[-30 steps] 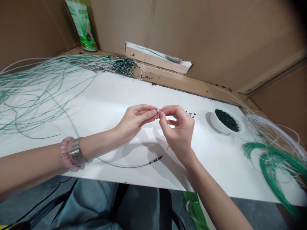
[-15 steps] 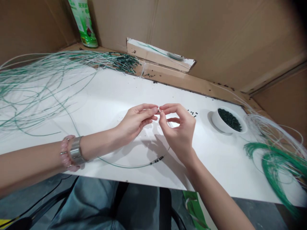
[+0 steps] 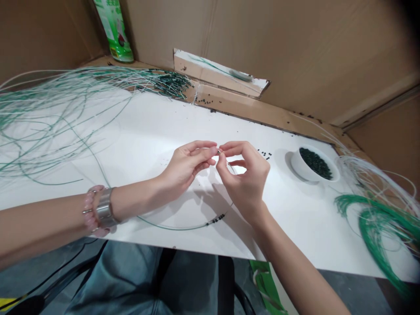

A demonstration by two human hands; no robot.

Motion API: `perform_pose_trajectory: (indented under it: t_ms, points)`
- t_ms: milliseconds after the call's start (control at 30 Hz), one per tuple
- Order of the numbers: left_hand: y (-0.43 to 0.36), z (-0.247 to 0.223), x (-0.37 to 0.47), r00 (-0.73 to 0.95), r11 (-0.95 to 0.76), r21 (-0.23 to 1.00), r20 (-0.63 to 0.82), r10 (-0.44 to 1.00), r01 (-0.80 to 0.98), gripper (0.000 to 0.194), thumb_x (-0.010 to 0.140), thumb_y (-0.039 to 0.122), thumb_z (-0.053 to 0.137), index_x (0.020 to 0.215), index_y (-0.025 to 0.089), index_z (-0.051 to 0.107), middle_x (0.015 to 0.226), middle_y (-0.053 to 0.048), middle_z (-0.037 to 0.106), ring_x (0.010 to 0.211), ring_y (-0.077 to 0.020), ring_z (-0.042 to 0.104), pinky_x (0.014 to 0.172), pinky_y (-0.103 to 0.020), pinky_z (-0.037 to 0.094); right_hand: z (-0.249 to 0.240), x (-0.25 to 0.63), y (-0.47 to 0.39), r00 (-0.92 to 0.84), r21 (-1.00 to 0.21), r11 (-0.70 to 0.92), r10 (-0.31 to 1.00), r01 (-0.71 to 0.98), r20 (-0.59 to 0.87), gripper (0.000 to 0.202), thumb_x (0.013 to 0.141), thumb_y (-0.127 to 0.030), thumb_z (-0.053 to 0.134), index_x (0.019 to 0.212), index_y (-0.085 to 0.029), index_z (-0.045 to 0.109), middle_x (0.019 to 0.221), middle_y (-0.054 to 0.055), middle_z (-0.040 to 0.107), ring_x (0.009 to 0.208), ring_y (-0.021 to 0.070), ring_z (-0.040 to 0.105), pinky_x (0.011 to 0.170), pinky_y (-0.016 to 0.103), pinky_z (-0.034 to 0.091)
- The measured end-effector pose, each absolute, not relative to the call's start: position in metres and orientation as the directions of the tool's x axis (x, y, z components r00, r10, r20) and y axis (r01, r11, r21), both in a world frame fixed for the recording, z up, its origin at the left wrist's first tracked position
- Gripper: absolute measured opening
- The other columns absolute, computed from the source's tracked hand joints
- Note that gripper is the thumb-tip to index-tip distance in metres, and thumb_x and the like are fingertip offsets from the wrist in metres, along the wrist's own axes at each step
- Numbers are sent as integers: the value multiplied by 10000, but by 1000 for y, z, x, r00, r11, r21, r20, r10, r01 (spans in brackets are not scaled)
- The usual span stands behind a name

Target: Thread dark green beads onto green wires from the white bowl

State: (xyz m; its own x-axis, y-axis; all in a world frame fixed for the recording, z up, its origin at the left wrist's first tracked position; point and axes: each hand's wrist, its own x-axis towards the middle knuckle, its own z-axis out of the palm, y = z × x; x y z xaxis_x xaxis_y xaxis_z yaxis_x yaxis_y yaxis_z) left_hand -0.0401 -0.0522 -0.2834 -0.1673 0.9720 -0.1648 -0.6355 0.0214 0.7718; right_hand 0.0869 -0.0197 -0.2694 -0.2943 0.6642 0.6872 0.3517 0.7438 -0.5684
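My left hand (image 3: 188, 162) and my right hand (image 3: 245, 173) meet fingertip to fingertip above the white table. Thumb and fingers of the left are pinched on what looks like a tiny dark bead, mostly hidden by the fingertips. My right hand is closed on a thin pale cord (image 3: 232, 168), which runs down past its palm. Below the hands, a green cord (image 3: 177, 228) curves over the tabletop to a short row of black beads (image 3: 216, 219). Several loose dark beads (image 3: 264, 154) lie just right of my right hand.
A white bowl (image 3: 299, 167) of dark green beads stands at right, beside green and white cord bundles (image 3: 374, 234). Many beaded strands (image 3: 108, 81) spread across the left. A green bottle (image 3: 120, 46) stands by the cardboard wall (image 3: 278, 52). The table's front edge (image 3: 197, 252) is near my lap.
The two hands stay together at nearly the same spot; my right hand has shifted very slightly right. The dark bit between the fingertips shows less than before.
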Motion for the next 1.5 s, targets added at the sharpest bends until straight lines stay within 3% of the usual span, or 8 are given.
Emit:
perform_pose_trajectory:
  t_ms: [233,367,500,667,867,1033,1200,1500]
  points:
    - [-58,-276,-31,-244,-54,777,-130,961,-628,164,628,207,796,751,176,692,593,50,640,534,-17,550,582,-120,452,-274,84,-18,-236,-386,851,482,357,844,159,728,-75,605,688,-192,505,761,22,672,683,137,622,513,253,512]
    - [-60,-276,-30,-292,-76,818,-114,950,-570,168,628,218,794,754,181,690,560,59,605,484,-12,502,488,-117,383,-275,83,-17,-237,-366,867,455,340,858,179,722,-51,608,696,-198,509,776,24,676,715,146,629,566,282,543]
    - [-59,-278,-31,-296,-68,820,-126,947,-568,171,637,237,790,759,187,682,568,67,586,416,6,430,403,-122,291,-276,81,-17,-230,-402,862,478,311,848,171,733,-62,599,687,-198,506,798,25,675,727,143,629,575,287,552]
    - [-61,-279,-30,-255,2,770,-213,943,-638,196,644,267,790,795,204,682,570,80,559,374,25,353,380,-119,251,-278,79,-18,-220,-521,807,581,277,783,142,744,-94,583,698,-203,505,850,17,678,763,143,632,541,265,542]
    - [-61,-277,-29,-258,-9,773,-201,945,-634,175,639,235,784,771,201,674,531,85,542,357,13,308,362,-143,208,-279,79,-20,-199,-595,762,644,256,739,143,747,-108,581,687,-202,492,856,10,674,768,135,643,531,250,535]
    - [-60,-277,-29,-288,-22,814,-180,941,-581,178,633,264,786,761,210,674,492,84,518,350,-2,290,354,-169,162,-277,80,-21,-204,-604,761,647,238,735,137,735,-99,590,692,-197,505,853,9,673,773,137,646,529,248,533]
    - [-58,-278,-31,-297,-53,822,-144,944,-567,128,652,229,774,740,215,683,379,105,404,342,-10,278,379,-157,220,-276,80,-21,-207,-594,769,637,236,742,116,741,-104,591,702,-198,534,846,8,678,774,134,650,519,239,529]
    - [-60,-278,-31,-262,-32,818,-146,954,-574,116,656,240,777,729,217,690,357,106,372,334,-11,276,358,-148,194,-278,81,-20,-217,-590,768,638,248,739,118,752,-111,583,705,-200,521,860,5,680,771,129,644,528,238,524]
